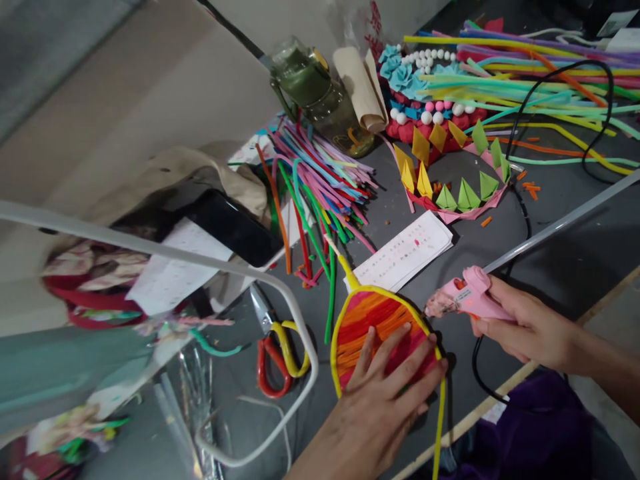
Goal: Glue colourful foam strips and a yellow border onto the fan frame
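Note:
An oval piece (373, 327) of orange, red and pink strands lies on the dark table, edged by a yellow pipe cleaner (345, 270) whose loose end hangs down its right side. My left hand (385, 387) lies on the oval with fingers spread, the fingertips on its surface and right edge. My right hand (530, 323) is wrapped round a pink glue gun (475, 293) with a clear glue stick (560, 223) sticking out behind. The gun's nozzle, clumped with residue, points at the oval's upper right edge.
Scissors (283, 353) lie left of the oval. Behind are a paper strip (410, 250), a crown of folded paper (480, 210), bundled pipe cleaners (325, 173) and a green bottle (320, 93). A black cable (525, 220) runs on the right; a white bar (150, 243) crosses the left.

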Demonstrator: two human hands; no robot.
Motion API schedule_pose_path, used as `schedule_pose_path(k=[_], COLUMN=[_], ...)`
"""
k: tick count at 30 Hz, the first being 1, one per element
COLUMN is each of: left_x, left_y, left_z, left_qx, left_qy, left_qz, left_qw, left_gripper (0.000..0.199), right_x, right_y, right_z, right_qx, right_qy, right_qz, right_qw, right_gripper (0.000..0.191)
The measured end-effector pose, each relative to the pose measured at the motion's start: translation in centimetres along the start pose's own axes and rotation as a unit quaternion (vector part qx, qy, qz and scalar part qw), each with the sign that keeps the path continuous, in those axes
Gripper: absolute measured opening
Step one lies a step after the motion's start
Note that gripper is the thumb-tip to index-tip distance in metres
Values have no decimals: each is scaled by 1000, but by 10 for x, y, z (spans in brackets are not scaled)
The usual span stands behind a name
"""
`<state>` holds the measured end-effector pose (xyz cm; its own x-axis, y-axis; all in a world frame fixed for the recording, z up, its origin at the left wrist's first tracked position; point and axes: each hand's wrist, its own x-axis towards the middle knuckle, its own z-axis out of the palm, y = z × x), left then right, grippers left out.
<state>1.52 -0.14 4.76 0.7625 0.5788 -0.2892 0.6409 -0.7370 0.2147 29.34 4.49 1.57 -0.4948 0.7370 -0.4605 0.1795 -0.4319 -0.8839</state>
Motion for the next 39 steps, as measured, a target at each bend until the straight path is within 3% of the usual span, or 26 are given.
schedule_pose_path(k=[9, 21, 39], left_x=[-3, -3, -2], left_y=[2, 5, 6], left_z=[13, 21, 19], left_qx=[17, 37, 32], left_qy=[24, 45, 52], left_qz=[-6, -13, 2], left_qw=[1000, 998, 998], left_gripper=[58, 60, 58], right_x=[-2, -3, -8], right_y=[-1, -1, 0], right_z=[1, -1, 0], right_qx=[-7, -27, -28], right_qy=[3, 0, -2], right_qz=[6, 0, -10], right_qw=[1000, 1000, 1000], right_gripper=[24, 45, 42])
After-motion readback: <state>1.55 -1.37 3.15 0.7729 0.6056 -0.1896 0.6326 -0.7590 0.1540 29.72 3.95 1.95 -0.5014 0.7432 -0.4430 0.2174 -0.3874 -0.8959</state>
